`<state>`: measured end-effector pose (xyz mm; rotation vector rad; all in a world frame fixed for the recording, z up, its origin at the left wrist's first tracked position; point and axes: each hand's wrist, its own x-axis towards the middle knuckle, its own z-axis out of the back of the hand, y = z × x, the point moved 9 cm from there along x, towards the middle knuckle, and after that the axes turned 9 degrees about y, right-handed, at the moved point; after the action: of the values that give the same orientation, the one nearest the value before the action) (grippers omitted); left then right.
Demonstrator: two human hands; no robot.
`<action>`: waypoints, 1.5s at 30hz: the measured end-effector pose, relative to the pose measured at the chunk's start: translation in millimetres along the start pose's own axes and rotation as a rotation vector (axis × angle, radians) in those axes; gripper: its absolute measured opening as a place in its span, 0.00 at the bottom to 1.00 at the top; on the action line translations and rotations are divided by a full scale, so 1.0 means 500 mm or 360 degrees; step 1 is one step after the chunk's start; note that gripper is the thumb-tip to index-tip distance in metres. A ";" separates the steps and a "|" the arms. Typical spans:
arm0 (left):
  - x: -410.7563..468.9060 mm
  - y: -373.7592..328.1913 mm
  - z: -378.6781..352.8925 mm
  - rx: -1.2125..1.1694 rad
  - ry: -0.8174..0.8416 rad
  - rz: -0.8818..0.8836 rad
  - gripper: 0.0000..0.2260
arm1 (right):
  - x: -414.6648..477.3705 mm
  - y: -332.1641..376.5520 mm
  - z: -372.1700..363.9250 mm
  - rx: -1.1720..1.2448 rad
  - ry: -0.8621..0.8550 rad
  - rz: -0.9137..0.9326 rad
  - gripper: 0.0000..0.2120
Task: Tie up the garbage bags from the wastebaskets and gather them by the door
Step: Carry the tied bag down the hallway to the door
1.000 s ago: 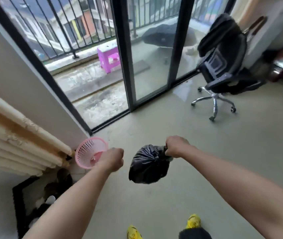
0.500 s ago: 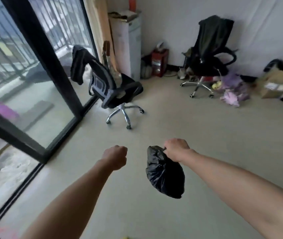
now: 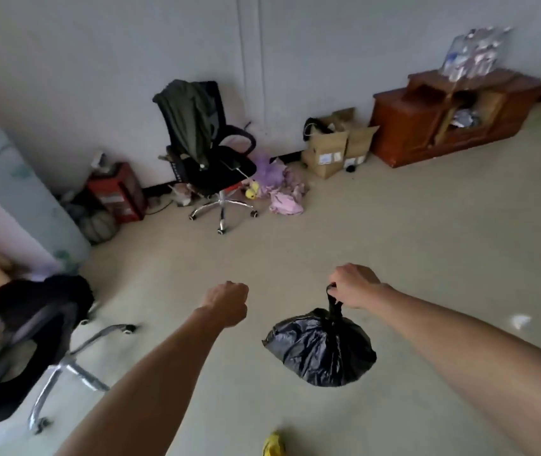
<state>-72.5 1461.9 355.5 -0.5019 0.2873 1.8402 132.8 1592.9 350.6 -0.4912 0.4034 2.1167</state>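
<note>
Right hand [image 3: 354, 286]: fingers closed around the knotted neck of the bag [image 3: 323, 348]. The bag hangs free below the fist, clear of the floor [image 3: 427, 245]; a grip at the knot likely keeps the contents sealed and the load steady in carrying. Left hand [image 3: 228, 302]: curled into a loose fist, holding nothing, just left of the bag. No door is in view. A chair [image 3: 206, 149] stands at the floor's far edge, by the wall.
</note>
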 end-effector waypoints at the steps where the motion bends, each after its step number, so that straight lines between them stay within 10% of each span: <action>1: 0.051 -0.019 0.033 0.0025 0.0000 -0.0051 0.13 | 0.026 -0.032 0.026 0.0042 -0.0021 -0.0033 0.10; 28: 1.326 -1.069 0.698 0.0427 0.0080 -0.0823 0.12 | 0.706 -1.342 0.608 0.0527 -0.0186 -0.0840 0.11; 45: 2.026 -1.968 1.078 0.0729 0.0030 -0.1425 0.12 | 0.986 -2.267 0.963 0.0655 -0.0397 -0.1452 0.10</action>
<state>490.1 2863.9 399.2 -0.2537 0.4017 0.8615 729.1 2776.4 414.5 -0.1133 0.3620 1.1491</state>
